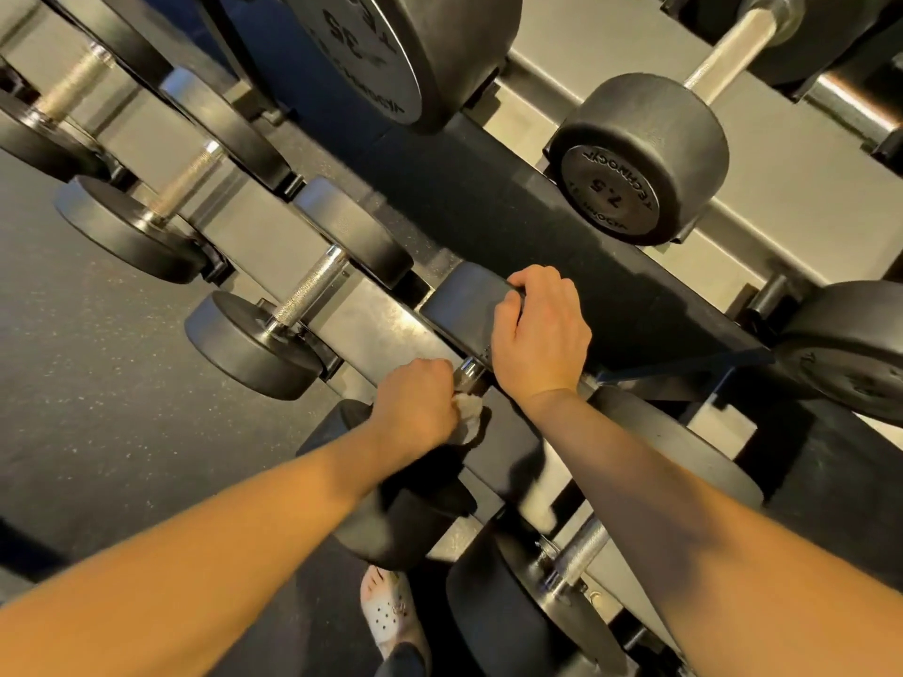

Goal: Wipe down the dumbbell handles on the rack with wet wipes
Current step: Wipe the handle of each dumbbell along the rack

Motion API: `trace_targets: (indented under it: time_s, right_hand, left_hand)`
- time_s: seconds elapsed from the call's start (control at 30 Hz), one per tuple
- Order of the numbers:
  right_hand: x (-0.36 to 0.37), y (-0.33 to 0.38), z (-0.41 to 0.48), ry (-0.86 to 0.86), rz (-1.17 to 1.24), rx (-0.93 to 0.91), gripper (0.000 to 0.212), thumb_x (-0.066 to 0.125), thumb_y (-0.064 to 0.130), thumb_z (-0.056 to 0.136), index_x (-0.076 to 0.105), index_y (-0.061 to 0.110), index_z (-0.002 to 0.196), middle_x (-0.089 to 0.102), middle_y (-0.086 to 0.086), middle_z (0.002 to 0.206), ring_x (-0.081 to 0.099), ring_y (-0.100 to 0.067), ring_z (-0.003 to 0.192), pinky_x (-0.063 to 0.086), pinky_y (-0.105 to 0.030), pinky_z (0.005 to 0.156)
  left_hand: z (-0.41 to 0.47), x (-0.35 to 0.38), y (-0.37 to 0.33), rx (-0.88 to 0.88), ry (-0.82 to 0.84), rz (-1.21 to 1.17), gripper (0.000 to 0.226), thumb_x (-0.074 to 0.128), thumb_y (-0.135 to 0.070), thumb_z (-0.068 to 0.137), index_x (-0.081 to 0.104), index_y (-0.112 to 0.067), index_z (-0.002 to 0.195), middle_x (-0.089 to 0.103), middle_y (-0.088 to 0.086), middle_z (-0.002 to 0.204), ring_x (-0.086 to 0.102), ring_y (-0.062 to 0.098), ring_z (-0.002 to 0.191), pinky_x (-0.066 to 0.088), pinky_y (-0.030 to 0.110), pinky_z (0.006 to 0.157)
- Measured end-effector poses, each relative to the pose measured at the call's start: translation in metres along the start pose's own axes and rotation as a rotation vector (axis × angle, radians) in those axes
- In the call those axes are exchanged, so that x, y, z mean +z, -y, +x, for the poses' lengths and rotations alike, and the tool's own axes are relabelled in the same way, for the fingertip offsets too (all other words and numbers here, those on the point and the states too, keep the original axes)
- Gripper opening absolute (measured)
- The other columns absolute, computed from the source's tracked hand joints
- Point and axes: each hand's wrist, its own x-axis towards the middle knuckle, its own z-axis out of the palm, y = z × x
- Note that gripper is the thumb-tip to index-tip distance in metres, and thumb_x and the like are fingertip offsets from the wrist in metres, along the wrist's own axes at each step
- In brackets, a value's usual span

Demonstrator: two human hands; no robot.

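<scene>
Risk at the grip: the left hand (415,403) wraps the wet wipe (470,415) round a smooth chrome handle (468,371). Damp cloth on polished metal may slide suddenly, and the knuckles could knock the far head (459,295) just beside them.
Risk of rolling: the dumbbell (447,329) rests on the lower tier of the rack (381,310). A hard twist could rock it toward the tier's front edge, and a foot in a pale clog (388,613) stands on the floor just below.
Risk of a missed patch: the fist hides most of the handle, so the part under the palm and the end by the near head (403,527) may go unwiped.
Left hand: fingers curled tight round the handle with the wipe bunched inside. A white tail of it pokes out at the heel of the hand.
Right hand (540,329): fingers hooked over the top of the far head and holding it, seemingly to steady the weight.
Handle: only a short bright stretch shows, between the left fist and the far head.
Neighbours: more dumbbells lie along the same tier toward its left end, their knurled handles bare. Another handle (579,547) lies just right of the one being wiped.
Upper tier: a head marked 7.5 (635,163) and a larger one marked 36 (371,56) sit at its front edge.
Floor (97,359): dark speckled rubber, left of the rack.
</scene>
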Motion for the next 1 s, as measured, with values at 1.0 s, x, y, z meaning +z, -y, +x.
trace_targets:
  time_s: [1.0]
  right_hand:
    - [-0.005,0.0,-0.011,-0.025,0.167,0.048,0.03,0.045,0.029,0.096,0.064,0.015,0.114,0.061,-0.002,0.108,0.056,-0.019,0.101,0.049,-0.033,0.081]
  left_hand:
    - [-0.045,-0.004,0.01,-0.109,-0.024,0.187,0.023,0.073,-0.026,0.086,0.052,-0.017,0.091,0.053,0.002,0.085,0.053,0.024,0.081,0.042,0.034,0.069]
